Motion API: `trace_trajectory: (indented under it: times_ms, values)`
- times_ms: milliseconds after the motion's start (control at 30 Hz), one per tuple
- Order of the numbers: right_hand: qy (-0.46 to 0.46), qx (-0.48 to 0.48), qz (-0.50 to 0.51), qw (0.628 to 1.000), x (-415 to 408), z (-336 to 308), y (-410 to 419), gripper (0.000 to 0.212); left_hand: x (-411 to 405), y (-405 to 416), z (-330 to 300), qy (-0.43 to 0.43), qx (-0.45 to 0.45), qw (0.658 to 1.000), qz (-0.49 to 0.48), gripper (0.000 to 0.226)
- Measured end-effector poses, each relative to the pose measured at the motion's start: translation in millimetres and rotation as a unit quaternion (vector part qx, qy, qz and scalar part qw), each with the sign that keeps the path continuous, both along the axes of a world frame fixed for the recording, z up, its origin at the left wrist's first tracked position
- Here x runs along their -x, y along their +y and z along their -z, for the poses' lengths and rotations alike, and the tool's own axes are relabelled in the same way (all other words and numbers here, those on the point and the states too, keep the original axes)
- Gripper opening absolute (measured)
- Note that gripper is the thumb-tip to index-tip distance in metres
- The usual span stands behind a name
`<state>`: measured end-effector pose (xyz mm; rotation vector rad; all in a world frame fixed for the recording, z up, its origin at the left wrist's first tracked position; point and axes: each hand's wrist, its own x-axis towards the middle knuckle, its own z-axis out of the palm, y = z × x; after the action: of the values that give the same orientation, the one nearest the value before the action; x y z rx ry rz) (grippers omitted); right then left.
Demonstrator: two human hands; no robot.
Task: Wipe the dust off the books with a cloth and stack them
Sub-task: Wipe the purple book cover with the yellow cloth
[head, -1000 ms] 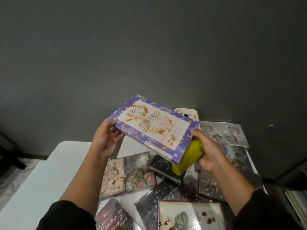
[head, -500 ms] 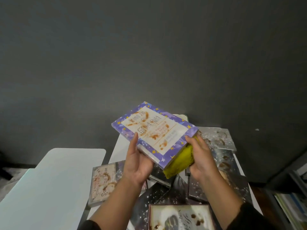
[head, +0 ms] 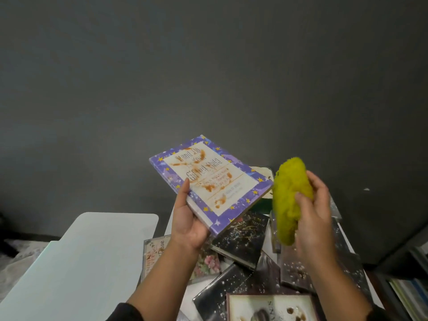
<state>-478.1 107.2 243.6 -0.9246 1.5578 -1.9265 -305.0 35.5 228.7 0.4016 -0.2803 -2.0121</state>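
Two hands are raised above a table full of scattered books. The left hand [head: 188, 222] holds a book with a purple starred border [head: 209, 181] from below, its thumb lying on the front cover near the spine, and the book is tilted in the air. The cover has a cream panel with decorated letters, seen upside down; brown-orange stains cross them, and the title cannot be read with certainty. The right hand [head: 312, 209] grips a fluffy yellow-green cloth [head: 289, 198], fingers curled round it, just beside the right edge of the book and not touching it. Under the hands several dark books with white specks [head: 240, 242] lie overlapping on the white table [head: 170, 222]. A pale book with flowers [head: 155, 256] shows the letters "ose" on its cover. At the bottom edge, a cream book with brown spots [head: 271, 308] is partly visible. A second white surface [head: 81, 262] stands at the left.
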Motion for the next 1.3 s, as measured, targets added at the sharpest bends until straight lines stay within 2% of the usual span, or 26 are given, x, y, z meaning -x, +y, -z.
trace_trajectory:
  times_ms: [133, 267, 367, 467, 600, 667, 733, 867, 933, 1033, 1100, 1167, 1300]
  values:
    - [0.188, 0.081, -0.018, 0.979, -20.8, -13.9, 12.2, 0.046, -6.5, -0.1, -0.9, 0.001, 0.024, 1.0, 0.001, 0.057]
    - [0.356, 0.042, -0.069, 0.931, -50.4, 1.9, 15.8, 0.049, -3.7, 3.1, -3.8, 0.006, 0.032, 0.999, 0.022, 0.059]
    - [0.472, 0.038, -0.067, 0.878, -65.1, 18.5, 16.5, 0.037, 0.6, 8.9, -6.4, 0.004, 0.035, 0.998, 0.047, 0.058]
    - [0.47, 0.006, -0.065, 0.88, -58.8, 25.2, 7.7, 0.032, 5.2, 14.2, -5.0, 0.006, 0.034, 0.998, 0.059, 0.059]
    - [0.383, -0.058, -0.052, 0.921, -30.3, 25.8, -13.0, 0.023, 8.4, 13.5, -1.1, -0.016, 0.052, 0.997, 0.06, 0.061]
    - [0.367, -0.061, -0.027, 0.928, -29.4, 25.7, -14.0, 0.028, 11.4, 13.0, -1.6, -0.015, 0.058, 0.996, 0.06, 0.06]
    - [0.405, -0.033, -0.019, 0.914, -44.2, 25.0, -4.9, 0.027, 12.7, 11.5, -2.4, -0.008, 0.055, 0.997, 0.058, 0.06]
    - [0.474, 0.024, -0.094, 0.875, -75.4, 29.3, 18.7, 0.033, 12.2, 8.1, -5.9, 0.0, 0.03, 0.996, 0.087, 0.065]
    - [0.475, 0.024, -0.092, 0.875, -71.1, 28.7, 14.6, 0.031, 12.7, 9.6, -5.2, 0.002, 0.025, 0.996, 0.087, 0.065]
    - [0.426, -0.014, -0.051, 0.903, -48.4, 24.8, -4.5, 0.025, 12.5, 11.6, -3.6, -0.014, 0.037, 0.997, 0.068, 0.062]
    - [0.341, -0.05, -0.042, 0.938, -27.8, 22.2, -17.0, 0.023, 11.2, 13.5, -5.5, -0.013, 0.048, 0.996, 0.073, 0.057]
    - [0.285, -0.068, -0.023, 0.956, -13.7, 20.5, -24.9, 0.026, 10.0, 14.9, -7.5, -0.016, 0.054, 0.996, 0.074, 0.054]
    - [0.336, -0.076, 0.001, 0.939, -38.1, 17.2, -14.9, 0.027, 9.0, 11.8, -11.4, -0.016, 0.064, 0.995, 0.07, 0.061]
